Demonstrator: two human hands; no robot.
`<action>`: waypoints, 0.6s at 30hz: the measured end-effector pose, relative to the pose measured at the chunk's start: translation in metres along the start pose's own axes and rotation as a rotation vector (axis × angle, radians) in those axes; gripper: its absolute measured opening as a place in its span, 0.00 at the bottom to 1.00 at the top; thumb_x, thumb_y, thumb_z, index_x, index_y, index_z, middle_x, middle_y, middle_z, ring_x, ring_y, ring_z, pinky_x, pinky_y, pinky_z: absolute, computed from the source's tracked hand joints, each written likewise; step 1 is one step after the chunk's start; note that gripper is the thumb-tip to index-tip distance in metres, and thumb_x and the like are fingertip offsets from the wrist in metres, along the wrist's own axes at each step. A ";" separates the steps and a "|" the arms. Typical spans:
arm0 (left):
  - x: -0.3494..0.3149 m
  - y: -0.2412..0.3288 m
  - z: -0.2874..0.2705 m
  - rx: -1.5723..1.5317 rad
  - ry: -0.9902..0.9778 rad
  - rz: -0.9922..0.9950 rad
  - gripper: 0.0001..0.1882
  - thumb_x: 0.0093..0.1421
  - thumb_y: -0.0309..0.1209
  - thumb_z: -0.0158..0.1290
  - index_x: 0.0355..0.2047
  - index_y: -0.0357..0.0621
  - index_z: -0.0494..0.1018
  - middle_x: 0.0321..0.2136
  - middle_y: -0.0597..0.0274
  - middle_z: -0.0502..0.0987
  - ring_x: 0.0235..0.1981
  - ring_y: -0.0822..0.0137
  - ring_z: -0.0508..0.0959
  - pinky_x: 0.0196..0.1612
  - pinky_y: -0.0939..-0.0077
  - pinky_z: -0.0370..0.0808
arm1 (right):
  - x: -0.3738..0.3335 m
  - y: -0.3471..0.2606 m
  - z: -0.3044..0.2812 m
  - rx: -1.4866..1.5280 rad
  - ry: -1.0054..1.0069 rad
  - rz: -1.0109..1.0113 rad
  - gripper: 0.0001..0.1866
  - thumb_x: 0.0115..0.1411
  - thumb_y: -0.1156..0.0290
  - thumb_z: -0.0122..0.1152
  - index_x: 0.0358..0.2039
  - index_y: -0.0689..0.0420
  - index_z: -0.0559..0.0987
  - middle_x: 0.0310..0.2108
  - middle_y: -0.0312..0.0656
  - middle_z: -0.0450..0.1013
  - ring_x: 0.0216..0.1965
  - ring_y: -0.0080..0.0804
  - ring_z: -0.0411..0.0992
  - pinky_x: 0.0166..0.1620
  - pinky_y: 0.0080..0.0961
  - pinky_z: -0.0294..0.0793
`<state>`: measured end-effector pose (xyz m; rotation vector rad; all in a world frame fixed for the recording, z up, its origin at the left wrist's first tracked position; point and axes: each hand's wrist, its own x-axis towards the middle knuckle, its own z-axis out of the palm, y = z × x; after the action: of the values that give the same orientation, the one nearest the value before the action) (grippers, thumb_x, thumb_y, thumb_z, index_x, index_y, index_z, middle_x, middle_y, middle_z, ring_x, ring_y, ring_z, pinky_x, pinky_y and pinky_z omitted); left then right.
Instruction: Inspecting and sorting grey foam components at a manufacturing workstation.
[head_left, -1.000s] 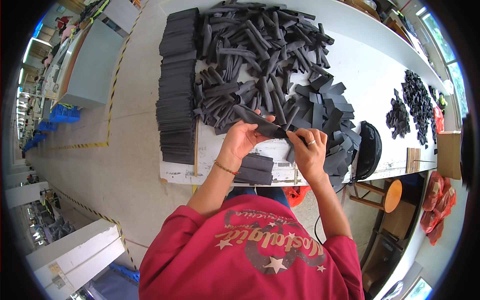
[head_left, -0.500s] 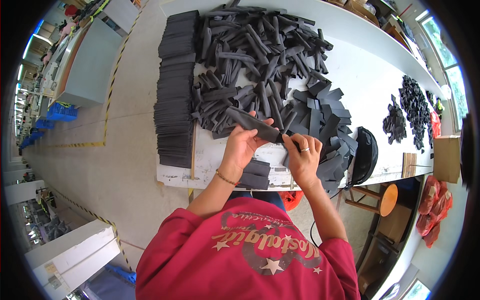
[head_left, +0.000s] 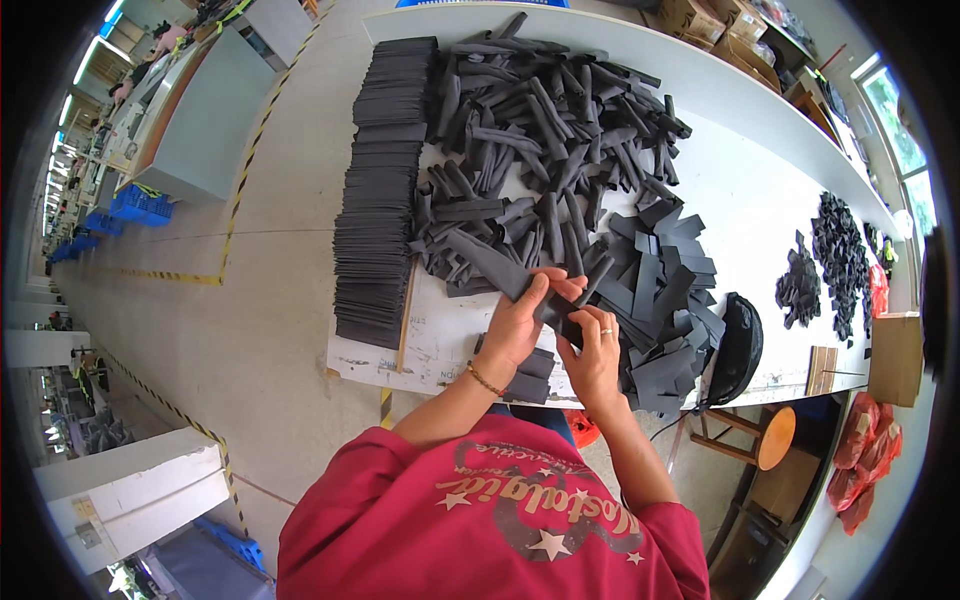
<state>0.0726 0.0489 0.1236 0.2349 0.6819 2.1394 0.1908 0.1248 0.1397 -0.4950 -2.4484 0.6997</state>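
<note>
The dark strip (head_left: 485, 262) lies across both hands: the left hand (head_left: 515, 325) grips its middle, thumb on top, while the right hand (head_left: 593, 355) pinches its lower end. Its free end points forward and left of the left hand. Rolled pieces (head_left: 560, 120) heap beyond the hands on the surface (head_left: 436, 335); flat pieces (head_left: 660, 290) spread just right of them.

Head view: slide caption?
Left hand and right hand hold a dark fabric piece above a white worktable heaped with similar pieces.
</note>
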 end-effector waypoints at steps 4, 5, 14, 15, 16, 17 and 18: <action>-0.006 -0.013 0.005 -0.106 -0.020 -0.034 0.14 0.68 0.36 0.46 0.44 0.37 0.72 0.38 0.51 0.79 0.52 0.54 0.75 0.59 0.60 0.67 | 0.014 -0.008 0.005 0.065 -0.018 -0.127 0.24 0.41 0.79 0.68 0.41 0.57 0.71 0.42 0.47 0.69 0.40 0.48 0.68 0.43 0.41 0.67; -0.006 -0.012 0.002 -0.081 0.021 -0.029 0.14 0.68 0.36 0.46 0.44 0.38 0.72 0.40 0.50 0.79 0.52 0.55 0.75 0.59 0.61 0.68 | 0.017 -0.013 0.001 0.040 -0.005 -0.108 0.23 0.41 0.80 0.68 0.40 0.57 0.71 0.41 0.46 0.69 0.40 0.48 0.68 0.43 0.40 0.68; -0.002 -0.010 0.002 -0.123 0.055 0.009 0.14 0.68 0.38 0.45 0.44 0.39 0.71 0.44 0.49 0.78 0.52 0.59 0.74 0.55 0.64 0.70 | 0.018 -0.008 -0.009 0.117 -0.116 -0.096 0.21 0.44 0.80 0.69 0.39 0.60 0.70 0.40 0.48 0.69 0.40 0.49 0.71 0.42 0.38 0.73; -0.003 -0.007 0.002 -0.121 0.084 -0.012 0.14 0.68 0.38 0.45 0.44 0.39 0.71 0.44 0.50 0.78 0.53 0.58 0.74 0.56 0.64 0.70 | 0.020 -0.011 -0.014 0.086 -0.120 -0.108 0.21 0.45 0.80 0.68 0.39 0.60 0.70 0.40 0.48 0.69 0.39 0.49 0.71 0.41 0.38 0.74; -0.003 -0.006 0.001 -0.119 0.114 -0.033 0.14 0.69 0.38 0.45 0.44 0.40 0.71 0.43 0.51 0.78 0.54 0.58 0.74 0.56 0.64 0.69 | 0.020 -0.011 -0.017 0.055 -0.124 -0.120 0.20 0.45 0.80 0.68 0.39 0.60 0.70 0.39 0.48 0.68 0.38 0.49 0.71 0.40 0.37 0.74; -0.003 -0.006 -0.001 -0.120 0.117 -0.033 0.14 0.69 0.38 0.45 0.44 0.40 0.71 0.43 0.51 0.78 0.54 0.58 0.74 0.56 0.64 0.69 | 0.015 -0.002 -0.015 0.056 -0.151 -0.137 0.18 0.48 0.79 0.68 0.37 0.60 0.71 0.38 0.48 0.68 0.35 0.49 0.72 0.38 0.38 0.74; -0.004 -0.008 -0.003 -0.137 0.101 -0.044 0.14 0.69 0.39 0.44 0.45 0.41 0.70 0.43 0.53 0.78 0.56 0.57 0.71 0.57 0.62 0.69 | 0.011 0.001 -0.014 0.054 -0.155 -0.138 0.18 0.48 0.79 0.68 0.37 0.60 0.71 0.38 0.48 0.68 0.35 0.49 0.72 0.38 0.38 0.74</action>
<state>0.0795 0.0484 0.1171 0.0376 0.5892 2.1569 0.1903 0.1357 0.1532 -0.2568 -2.5699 0.7697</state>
